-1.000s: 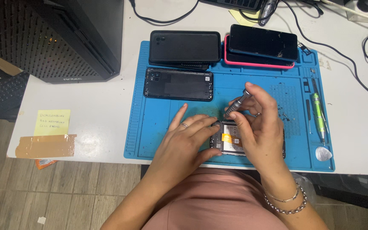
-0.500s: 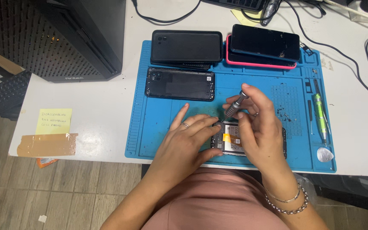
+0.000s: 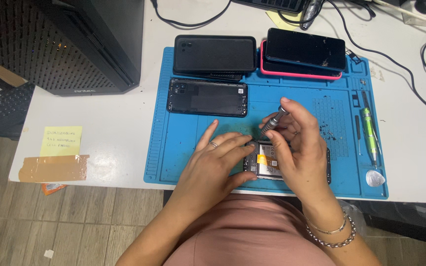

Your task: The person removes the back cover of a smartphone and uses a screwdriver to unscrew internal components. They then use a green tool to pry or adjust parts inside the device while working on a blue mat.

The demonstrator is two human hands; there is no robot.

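Note:
An opened phone (image 3: 265, 165), its inner parts and a yellow label showing, lies on the blue work mat (image 3: 183, 148) near the front edge. My left hand (image 3: 215, 160) rests flat on the mat and presses the phone's left end with its fingertips. My right hand (image 3: 297, 148) covers the phone's right half and pinches a small grey screwdriver (image 3: 274, 119), whose tip points down at the phone's upper left part.
On the mat's far side lie a black back cover (image 3: 207, 96), a black phone (image 3: 215, 54) and a dark phone stacked on a pink-cased one (image 3: 304, 49). A green screwdriver (image 3: 368, 123) and a pale pick (image 3: 374, 178) sit at right. A black computer case (image 3: 75, 44) stands left, cables behind.
The screwdriver in my right hand has shifted slightly over the phone; my left hand stays pressed on the phone's left end.

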